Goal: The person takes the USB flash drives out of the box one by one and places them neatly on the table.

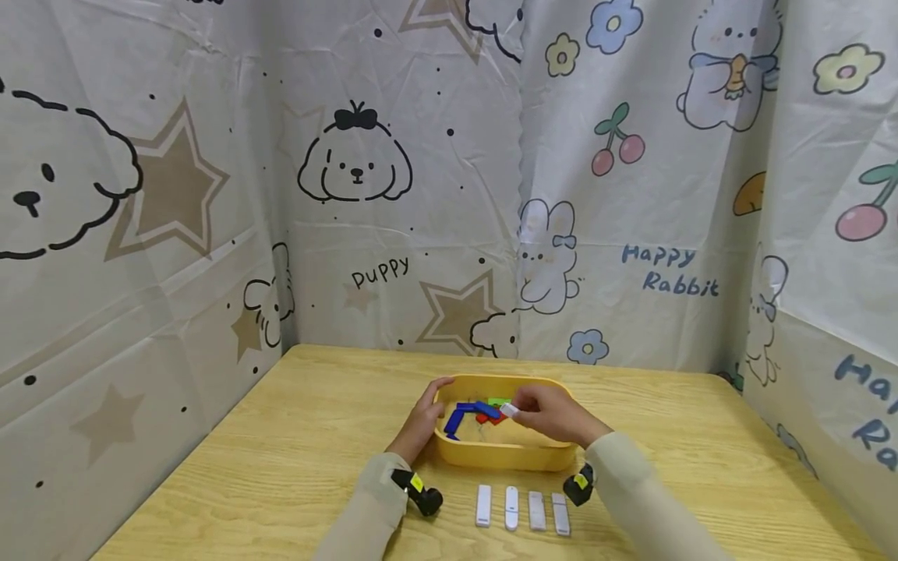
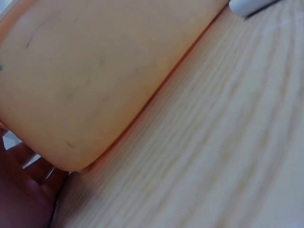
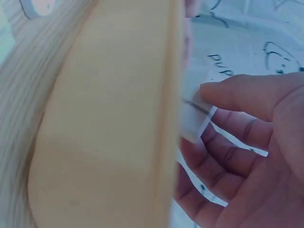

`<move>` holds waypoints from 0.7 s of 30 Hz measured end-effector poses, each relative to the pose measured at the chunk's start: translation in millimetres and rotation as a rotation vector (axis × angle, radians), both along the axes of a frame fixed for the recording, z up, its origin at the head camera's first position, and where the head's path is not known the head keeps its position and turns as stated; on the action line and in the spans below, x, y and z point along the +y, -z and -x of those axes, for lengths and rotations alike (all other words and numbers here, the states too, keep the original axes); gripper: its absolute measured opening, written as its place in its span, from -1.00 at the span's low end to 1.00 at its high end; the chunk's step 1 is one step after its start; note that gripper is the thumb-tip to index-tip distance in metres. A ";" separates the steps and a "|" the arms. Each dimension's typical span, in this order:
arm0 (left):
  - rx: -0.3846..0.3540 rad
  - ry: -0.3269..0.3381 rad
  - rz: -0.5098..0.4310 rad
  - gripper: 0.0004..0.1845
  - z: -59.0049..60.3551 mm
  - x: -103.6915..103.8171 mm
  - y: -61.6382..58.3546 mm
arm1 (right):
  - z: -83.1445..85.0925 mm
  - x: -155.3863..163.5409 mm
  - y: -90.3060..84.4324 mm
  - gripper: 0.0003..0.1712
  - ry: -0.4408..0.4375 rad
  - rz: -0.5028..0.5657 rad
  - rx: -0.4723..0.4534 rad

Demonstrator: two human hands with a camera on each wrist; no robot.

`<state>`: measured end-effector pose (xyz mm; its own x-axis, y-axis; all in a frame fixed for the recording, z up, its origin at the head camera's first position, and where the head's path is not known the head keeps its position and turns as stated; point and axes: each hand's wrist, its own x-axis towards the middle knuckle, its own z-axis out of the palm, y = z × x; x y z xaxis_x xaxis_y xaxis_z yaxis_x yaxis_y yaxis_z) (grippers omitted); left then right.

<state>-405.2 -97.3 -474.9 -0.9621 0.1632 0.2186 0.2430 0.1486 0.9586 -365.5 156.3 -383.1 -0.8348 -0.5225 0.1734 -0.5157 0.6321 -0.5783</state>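
Note:
In the head view my right hand [image 1: 550,411] is over the right part of a yellow plastic bin [image 1: 501,458]. Thumb and fingers pinch a white USB stick [image 1: 509,409], and a dark line runs across it in the right wrist view [image 3: 197,108]. My left hand [image 1: 422,421] grips the bin's left end, with fingers against its outer wall in the left wrist view. Inside the bin lie several blue sticks [image 1: 454,422], red pieces [image 1: 491,418] and a bright green piece [image 1: 500,402].
Several white USB sticks [image 1: 511,508] lie in a row on the wooden table [image 1: 295,467], in front of the bin. Printed curtains [image 1: 449,234] stand behind the table and at both sides. Black wrist cameras [image 1: 424,495] are strapped to both sleeves.

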 end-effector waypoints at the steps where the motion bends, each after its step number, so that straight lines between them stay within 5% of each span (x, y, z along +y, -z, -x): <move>1: -0.006 0.001 0.001 -0.38 -0.3 0.4 -0.1 | -3.2 3.6 -1.1 -0.95 0.002 0.007 0.002; 14: -0.020 -0.016 0.000 -0.38 1.1 2.8 -2.8 | -46.1 40.0 -19.1 -0.86 -0.018 0.059 -0.026; 21: -0.021 -0.022 0.005 -0.37 -0.1 2.6 -1.5 | -59.8 53.3 -27.5 -0.72 -0.085 0.033 -0.154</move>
